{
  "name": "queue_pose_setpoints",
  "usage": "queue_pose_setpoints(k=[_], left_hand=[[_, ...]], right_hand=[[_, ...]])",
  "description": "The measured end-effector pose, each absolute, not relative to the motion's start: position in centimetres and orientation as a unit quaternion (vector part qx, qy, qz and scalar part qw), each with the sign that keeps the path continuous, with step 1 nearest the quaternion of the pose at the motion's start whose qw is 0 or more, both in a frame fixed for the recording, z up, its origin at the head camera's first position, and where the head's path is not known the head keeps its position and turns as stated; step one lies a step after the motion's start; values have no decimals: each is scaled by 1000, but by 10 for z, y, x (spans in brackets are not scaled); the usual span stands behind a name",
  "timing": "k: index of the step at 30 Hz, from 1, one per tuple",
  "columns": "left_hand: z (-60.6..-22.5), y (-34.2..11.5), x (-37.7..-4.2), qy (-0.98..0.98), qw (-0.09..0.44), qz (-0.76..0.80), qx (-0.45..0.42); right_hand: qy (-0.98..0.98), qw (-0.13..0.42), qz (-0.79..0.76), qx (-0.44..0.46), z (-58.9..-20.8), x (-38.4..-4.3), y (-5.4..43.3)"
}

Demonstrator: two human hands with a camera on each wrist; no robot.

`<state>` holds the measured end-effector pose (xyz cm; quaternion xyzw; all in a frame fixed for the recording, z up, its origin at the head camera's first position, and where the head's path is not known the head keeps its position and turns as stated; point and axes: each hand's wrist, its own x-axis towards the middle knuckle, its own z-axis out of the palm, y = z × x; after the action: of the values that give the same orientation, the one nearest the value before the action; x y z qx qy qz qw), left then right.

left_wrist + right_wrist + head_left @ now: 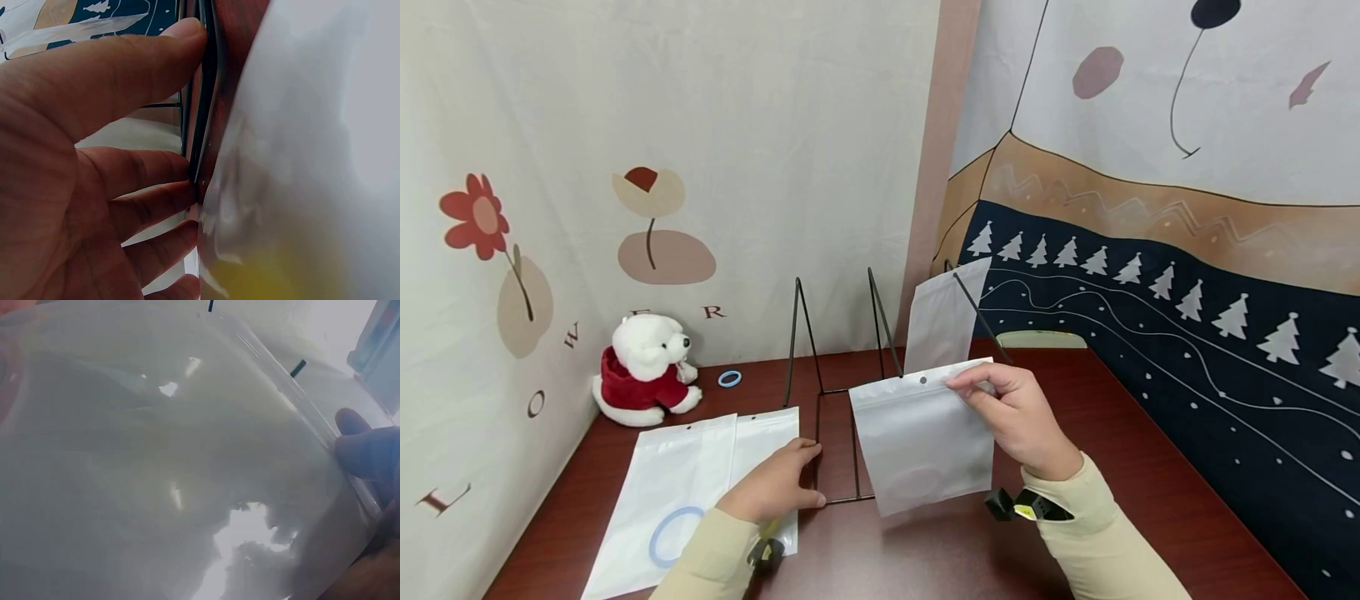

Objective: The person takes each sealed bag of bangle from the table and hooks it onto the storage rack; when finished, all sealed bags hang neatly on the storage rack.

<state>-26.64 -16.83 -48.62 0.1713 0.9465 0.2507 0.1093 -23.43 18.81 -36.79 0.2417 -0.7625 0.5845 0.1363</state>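
My right hand [1015, 417] pinches the upper right edge of a white zip bag [925, 442] with a small punched hole near its top. The bag hangs in front of a black wire rack [854, 442], and a faint round shape shows through its lower part. My left hand [778, 482] touches the left side of the rack's base, thumb near the front corner, fingers fairly straight in the left wrist view. Another white bag [943, 317] hangs at the rack's right rear. In the right wrist view, the held bag [156, 462] fills most of the picture.
Left of the rack lie overlapping white zip bags [647, 467], one showing a blue ring [658, 542]. A white plush bear [647, 367] in red sits behind them, near a small blue ring [730, 379]. A pale green object [1041, 339] lies at the table's back right.
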Motion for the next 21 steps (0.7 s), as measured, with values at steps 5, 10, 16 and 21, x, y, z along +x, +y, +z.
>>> queue_pose_setpoints(k=[5,10,16,21], left_hand=[[-486,-168,-267,947,108,247,174],[-486,-168,-267,947,107,247,175],[-486,-169,-268,947,107,248,176],[-485,-168,-268,948,109,247,171]], right_hand=[[-742,170,596,256,-370,-229,180],[-723,196,599,284,-372,-226,174],[-710,190,607,303,-372,-222,173],[-710,200,609,292,-370,-220,173]])
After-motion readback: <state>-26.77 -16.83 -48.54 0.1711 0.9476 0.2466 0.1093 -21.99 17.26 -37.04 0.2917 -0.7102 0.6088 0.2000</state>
